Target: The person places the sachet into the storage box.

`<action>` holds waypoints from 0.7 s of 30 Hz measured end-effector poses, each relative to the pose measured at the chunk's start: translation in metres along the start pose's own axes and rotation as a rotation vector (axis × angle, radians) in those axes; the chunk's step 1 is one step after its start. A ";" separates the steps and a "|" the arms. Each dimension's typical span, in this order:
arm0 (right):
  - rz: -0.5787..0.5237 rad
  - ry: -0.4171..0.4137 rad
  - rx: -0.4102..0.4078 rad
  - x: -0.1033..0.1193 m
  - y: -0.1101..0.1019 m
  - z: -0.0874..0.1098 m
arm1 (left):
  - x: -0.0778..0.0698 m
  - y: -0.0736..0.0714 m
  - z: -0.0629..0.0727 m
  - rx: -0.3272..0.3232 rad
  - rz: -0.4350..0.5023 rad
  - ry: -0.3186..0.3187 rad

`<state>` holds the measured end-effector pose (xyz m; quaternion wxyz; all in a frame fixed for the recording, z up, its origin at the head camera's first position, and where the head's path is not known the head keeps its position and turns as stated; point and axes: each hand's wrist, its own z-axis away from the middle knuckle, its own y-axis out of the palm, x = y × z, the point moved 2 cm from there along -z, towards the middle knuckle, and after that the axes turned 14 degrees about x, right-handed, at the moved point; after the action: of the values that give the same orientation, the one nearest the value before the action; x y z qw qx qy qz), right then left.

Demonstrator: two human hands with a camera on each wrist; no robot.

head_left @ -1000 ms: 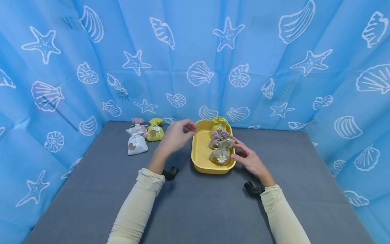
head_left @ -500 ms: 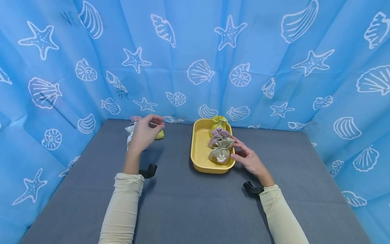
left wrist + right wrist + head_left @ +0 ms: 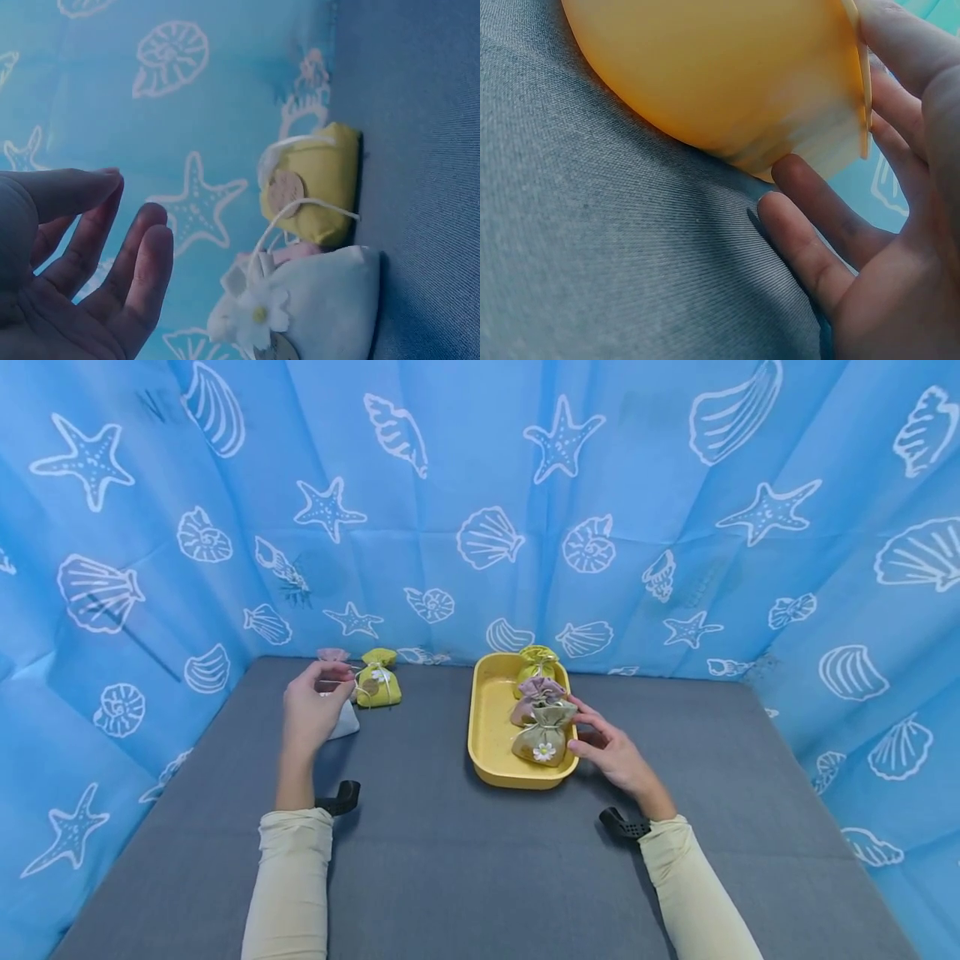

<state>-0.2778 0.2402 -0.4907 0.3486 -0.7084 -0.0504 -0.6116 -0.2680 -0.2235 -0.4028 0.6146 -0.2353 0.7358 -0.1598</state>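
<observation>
In the head view my left hand [image 3: 311, 710] hovers over the white drawstring pouch [image 3: 345, 722], partly hiding it. Its fingers are loosely bent and nothing lies between thumb and fingertips. The left wrist view shows that white pouch [image 3: 322, 300] with a daisy, apart from the fingers. Beside it stand a yellow pouch [image 3: 379, 687] and a mostly hidden pink pouch [image 3: 333, 655]. My right hand [image 3: 618, 760] touches the right side of a yellow tray [image 3: 487, 718], thumb and fingertips at its rim and outer wall.
Inside the tray, along its right side, sit an olive pouch [image 3: 543, 739], a mauve pouch [image 3: 538, 692] and a yellow-green pouch [image 3: 538, 660]. A blue curtain [image 3: 480, 485] with white shells hangs behind the grey tabletop [image 3: 480, 877].
My left hand has moved left from beside the tray to above the white pouch, passing in front of the yellow pouch. The right hand stays at the tray.
</observation>
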 end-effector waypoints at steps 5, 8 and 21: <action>0.013 0.003 -0.004 0.001 0.000 0.001 | 0.009 -0.003 0.000 -0.019 0.020 -0.040; 0.009 -0.003 -0.002 0.002 0.001 0.000 | 0.013 -0.005 0.001 -0.055 0.040 -0.088; 0.000 -0.008 -0.001 0.000 0.001 -0.001 | 0.043 -0.008 0.000 -0.077 -0.029 -0.248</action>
<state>-0.2781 0.2388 -0.4907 0.3481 -0.7111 -0.0513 -0.6087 -0.2730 -0.2533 -0.4345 0.6888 -0.2873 0.6564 -0.1102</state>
